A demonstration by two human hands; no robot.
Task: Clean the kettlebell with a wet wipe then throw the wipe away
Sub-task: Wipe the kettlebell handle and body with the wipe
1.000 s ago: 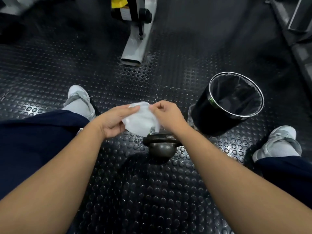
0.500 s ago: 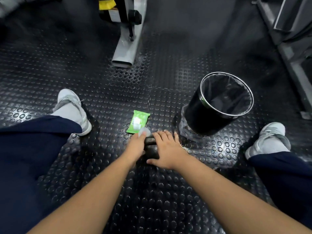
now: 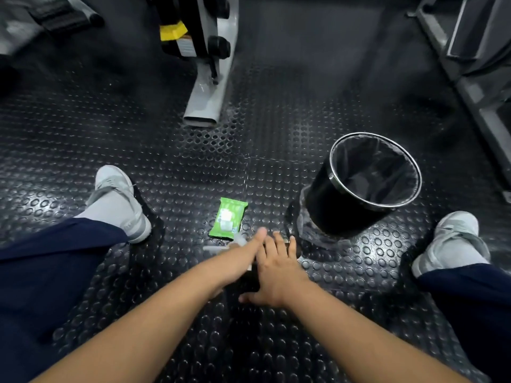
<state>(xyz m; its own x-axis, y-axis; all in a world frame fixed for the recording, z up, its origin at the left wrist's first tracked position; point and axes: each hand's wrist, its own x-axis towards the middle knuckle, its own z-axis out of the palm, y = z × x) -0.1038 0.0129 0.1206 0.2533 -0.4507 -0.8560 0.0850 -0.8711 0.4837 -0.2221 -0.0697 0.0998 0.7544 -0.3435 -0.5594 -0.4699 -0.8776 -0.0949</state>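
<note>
Fingers (image 3: 279, 244) of right hand (image 3: 276, 275): straight, slightly spread, flat over kettlebell (image 3: 246, 283).
Left hand (image 3: 243, 255): motion-blurred, finger pose cannot be told; wet wipe (image 3: 240, 240) peeks beneath.
Kettlebell: on floor between feet, mostly hidden under both hands.
Change: wipe, held unfolded in air a second ago, now down on kettlebell; wiping likely begun.
Bin (image 3: 331, 211): just right, not yet needed.

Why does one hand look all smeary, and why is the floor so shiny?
Head view: the left hand and the white wet wipe are smeared by motion blur; light glints off the black studded rubber floor; the wide lens bends edges.
</note>
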